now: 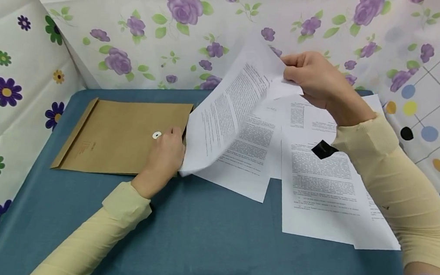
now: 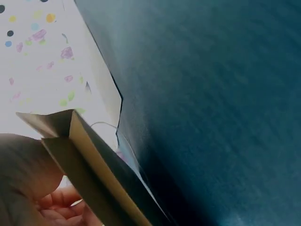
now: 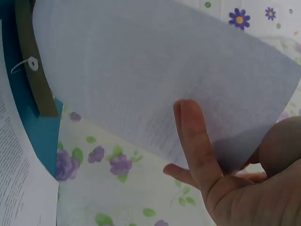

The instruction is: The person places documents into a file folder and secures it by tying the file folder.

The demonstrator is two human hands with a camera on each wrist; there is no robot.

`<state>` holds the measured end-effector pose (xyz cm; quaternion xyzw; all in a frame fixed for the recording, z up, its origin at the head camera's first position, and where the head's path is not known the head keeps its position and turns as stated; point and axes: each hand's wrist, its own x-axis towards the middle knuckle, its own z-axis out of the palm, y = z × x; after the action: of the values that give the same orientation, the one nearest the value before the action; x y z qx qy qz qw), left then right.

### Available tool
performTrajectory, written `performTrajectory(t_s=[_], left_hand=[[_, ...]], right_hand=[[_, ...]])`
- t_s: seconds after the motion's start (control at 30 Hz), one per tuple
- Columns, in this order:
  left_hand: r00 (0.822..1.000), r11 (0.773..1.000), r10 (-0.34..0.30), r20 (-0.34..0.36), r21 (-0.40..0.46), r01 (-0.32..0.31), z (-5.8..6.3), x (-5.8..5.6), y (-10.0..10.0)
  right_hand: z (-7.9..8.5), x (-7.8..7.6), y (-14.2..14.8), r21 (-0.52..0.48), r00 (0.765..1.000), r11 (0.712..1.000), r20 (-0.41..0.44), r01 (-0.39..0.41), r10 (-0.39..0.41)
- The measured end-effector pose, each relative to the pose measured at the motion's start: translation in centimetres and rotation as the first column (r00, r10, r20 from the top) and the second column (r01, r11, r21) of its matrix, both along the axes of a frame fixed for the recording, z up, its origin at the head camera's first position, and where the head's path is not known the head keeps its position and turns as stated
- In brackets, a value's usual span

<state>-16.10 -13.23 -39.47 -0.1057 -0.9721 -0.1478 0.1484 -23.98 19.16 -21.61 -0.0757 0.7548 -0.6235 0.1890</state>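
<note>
A brown paper envelope [image 1: 125, 138] with a white round button lies on the table, its open end facing right. My left hand [image 1: 166, 152] grips it by that end; in the left wrist view the hand [image 2: 28, 179] holds the envelope's parted edge [image 2: 89, 160]. My right hand [image 1: 319, 78], raised at the back, pinches the upper corner of a printed sheet [image 1: 226, 112]. This sheet curves up from beside the envelope's mouth, its lower edge close to my left hand. The right wrist view shows the sheet [image 3: 141, 70] between thumb and fingers [image 3: 195, 136].
Several printed pages [image 1: 318, 185] lie spread and overlapping at the right of the blue-covered table [image 1: 211, 241]. Floral curtains [image 1: 133, 51] rise behind the table and on both sides. A black square tab [image 1: 324, 150] hangs by the right cuff.
</note>
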Motion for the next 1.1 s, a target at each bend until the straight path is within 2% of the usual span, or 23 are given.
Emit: performTrajectory(t_s=[0.1, 0.2, 0.33, 0.53, 0.7, 0.93, 1.1], left_hand=[[0.998, 0.998, -0.020, 0.066, 0.062, 0.016, 0.2, -0.1, -0.4], [0.996, 0.994, -0.033, 0.085, 0.107, 0.024, 0.4, -0.1, -0.6], [0.994, 0.992, -0.037, 0.102, 0.120, 0.025, 0.3, -0.2, -0.7], [0.975, 0.989, -0.027, 0.220, 0.149, -0.006, 0.7, -0.7, -0.8], [0.962, 0.989, -0.026, 0.273, 0.147, -0.015, 1.2, -0.9, -1.0], [0.953, 0.993, -0.019, 0.302, 0.117, -0.017, 1.5, -0.8, -0.8], [0.968, 0.996, 0.000, 0.250, 0.086, -0.022, 1.7, -0.6, -0.5]], right_hand=[[-0.7, -0.2, 0.3, 0.016, 1.000, 1.000, -0.012, -0.025, 0.025], [-1.2, -0.4, 0.4, 0.001, 1.000, 1.000, -0.003, -0.023, 0.023], [-1.7, -0.5, 0.4, -0.012, 1.000, 1.000, 0.012, -0.010, 0.010], [-2.0, -0.4, 0.5, 0.045, 1.000, 0.999, 0.006, -0.012, 0.012], [-1.7, -0.1, 0.2, 0.115, 1.000, 0.993, 0.002, 0.012, -0.012], [-1.3, 0.0, -0.4, 0.177, 1.000, 0.984, -0.008, 0.029, -0.028], [-1.2, 0.4, -1.0, 0.115, 0.999, 0.993, 0.004, 0.035, -0.036]])
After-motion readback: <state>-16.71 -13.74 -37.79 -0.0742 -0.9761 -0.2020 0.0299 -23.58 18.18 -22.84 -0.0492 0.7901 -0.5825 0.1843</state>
